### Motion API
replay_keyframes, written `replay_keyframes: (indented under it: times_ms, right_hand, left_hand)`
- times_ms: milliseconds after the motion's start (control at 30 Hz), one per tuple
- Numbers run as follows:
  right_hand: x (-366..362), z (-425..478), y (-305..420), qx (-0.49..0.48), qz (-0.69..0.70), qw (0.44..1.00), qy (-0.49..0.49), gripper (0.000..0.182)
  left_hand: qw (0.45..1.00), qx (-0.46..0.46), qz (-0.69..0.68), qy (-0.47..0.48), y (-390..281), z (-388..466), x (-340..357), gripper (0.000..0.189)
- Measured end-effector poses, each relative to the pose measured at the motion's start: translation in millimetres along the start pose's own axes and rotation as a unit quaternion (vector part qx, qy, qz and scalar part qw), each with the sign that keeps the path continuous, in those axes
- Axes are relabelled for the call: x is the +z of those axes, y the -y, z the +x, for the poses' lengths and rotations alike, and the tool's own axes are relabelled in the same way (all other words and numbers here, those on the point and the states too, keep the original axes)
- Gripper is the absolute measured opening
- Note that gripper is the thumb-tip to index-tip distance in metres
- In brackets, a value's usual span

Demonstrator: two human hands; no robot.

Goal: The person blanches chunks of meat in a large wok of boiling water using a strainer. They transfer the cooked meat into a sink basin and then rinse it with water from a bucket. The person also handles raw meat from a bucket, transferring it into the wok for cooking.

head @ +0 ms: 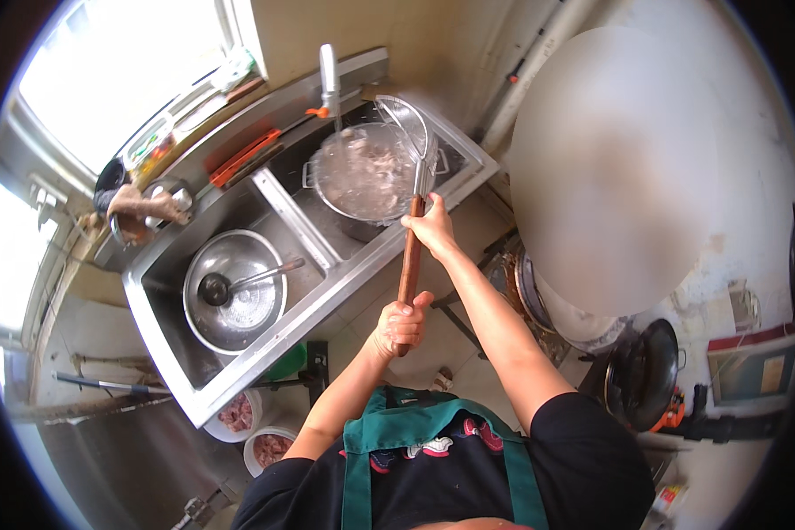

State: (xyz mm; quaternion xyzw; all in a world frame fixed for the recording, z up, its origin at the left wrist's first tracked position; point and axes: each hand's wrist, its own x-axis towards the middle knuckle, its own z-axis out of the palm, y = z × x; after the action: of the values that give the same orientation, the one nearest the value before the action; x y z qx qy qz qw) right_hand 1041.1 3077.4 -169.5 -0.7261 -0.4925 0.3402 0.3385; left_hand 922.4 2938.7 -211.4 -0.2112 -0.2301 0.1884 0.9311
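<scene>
A long wooden handle (410,265) belongs to a wire-mesh skimmer (407,122). My left hand (403,326) grips the handle near its butt end. Farther up, close to the metal shank, my right hand (432,228) holds the same handle with thumb and fingers. The skimmer's head is tilted over the right side of a large two-handled metal pot (310,175). Pale pieces of meat (377,162) lie in cloudy water in this pot, which stands in the right sink basin. From the tap (330,73), water runs into the pot.
In the left basin, a metal bowl (258,318) holds a ladle (215,289). A metal divider (295,215) separates the basins. Below the sink's front edge (291,311) are two white buckets of raw meat (271,449). A dark wok (642,374) stands at right; a blurred patch hides part of that side.
</scene>
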Motion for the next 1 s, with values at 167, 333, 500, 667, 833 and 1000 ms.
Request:
replay_keyframes:
  times_ms: [167, 333, 500, 667, 833, 1000]
  right_hand:
    - [-103.1, -21.0, -20.1, 0.061, 0.338, 0.938, 0.058, 0.060]
    - [-212.5, -59.8, -85.3, 0.106, 0.485, 0.863, -0.094, 0.026]
    - [-315.8, -105.8, -200.2, 0.120, 0.382, 0.873, -0.279, 0.021]
    - [-399.4, -148.2, -279.7, 0.266, 0.086, 0.880, -0.384, 0.033]
    - [-400.5, -160.8, -321.2, 0.353, 0.109, 0.893, -0.258, 0.046]
    - [-332.6, -140.6, -327.8, 0.348, 0.353, 0.830, -0.255, 0.036]
  left_hand:
    - [0.893, -0.062, 0.345, -0.284, 41.6, 52.3, 14.7, 0.021]
    - [0.783, -0.151, 0.471, -0.378, 117.2, 116.4, -19.9, 0.025]
    - [0.802, -0.298, 0.370, -0.362, 169.3, 176.5, -100.4, 0.022]
    - [0.838, -0.423, 0.111, -0.327, 203.8, 225.9, -216.5, 0.012]
    - [0.846, -0.402, 0.037, -0.347, 241.1, 216.6, -227.2, 0.012]
    - [0.823, -0.337, 0.093, -0.448, 202.6, 202.8, -144.4, 0.013]
